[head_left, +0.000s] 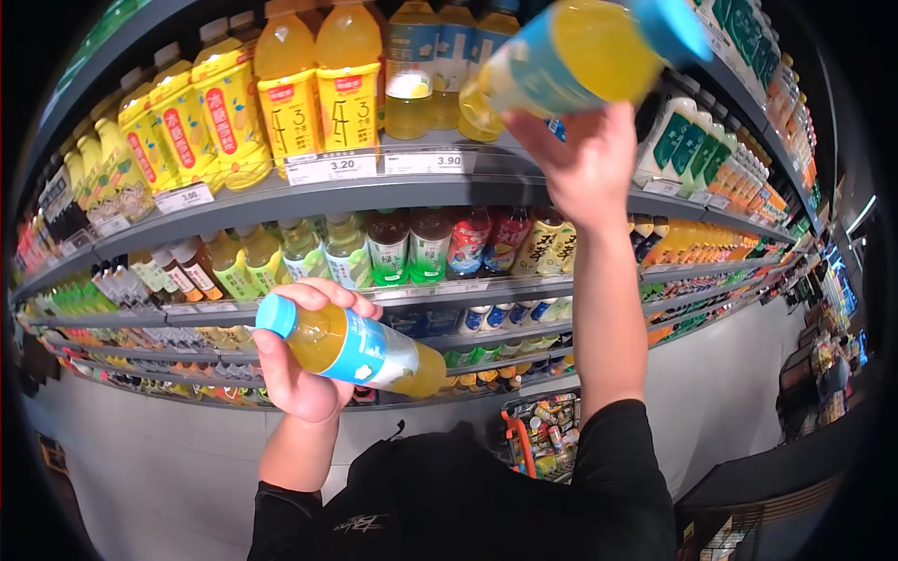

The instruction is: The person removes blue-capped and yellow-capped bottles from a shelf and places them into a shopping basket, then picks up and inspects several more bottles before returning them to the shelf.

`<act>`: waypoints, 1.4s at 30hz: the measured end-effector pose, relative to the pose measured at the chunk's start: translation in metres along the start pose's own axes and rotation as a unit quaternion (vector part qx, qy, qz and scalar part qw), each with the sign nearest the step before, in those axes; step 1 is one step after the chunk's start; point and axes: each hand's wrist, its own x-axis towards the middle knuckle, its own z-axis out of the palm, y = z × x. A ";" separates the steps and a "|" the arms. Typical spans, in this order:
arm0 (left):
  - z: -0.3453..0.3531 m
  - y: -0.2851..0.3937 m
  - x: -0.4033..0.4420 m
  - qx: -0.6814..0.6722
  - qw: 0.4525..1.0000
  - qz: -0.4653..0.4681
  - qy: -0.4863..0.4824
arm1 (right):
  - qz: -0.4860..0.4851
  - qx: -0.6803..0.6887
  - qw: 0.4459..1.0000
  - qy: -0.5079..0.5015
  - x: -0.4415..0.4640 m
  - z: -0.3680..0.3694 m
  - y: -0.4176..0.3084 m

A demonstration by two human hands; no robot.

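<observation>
My left hand is closed around a yellow drink bottle with a blue cap and a blue and white label, tilted with its cap to the left. Raised at the upper right, my right hand grips a second yellow bottle of the same look, its blue cap up and to the right, slightly blurred. Behind that bottle, similar blue-labelled bottles stand on the upper shelf, beside yellow-labelled bottles.
Lower shelves hold rows of bottles, among them green-labelled ones. A cart with an orange handle, loaded with drinks, stands below my right arm. Shelf edges curve across the view. Grey floor lies below.
</observation>
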 end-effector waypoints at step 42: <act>0.005 -0.027 0.024 -0.004 0.999 -0.018 0.034 | 0.151 -0.199 0.963 -0.102 0.019 0.056 0.040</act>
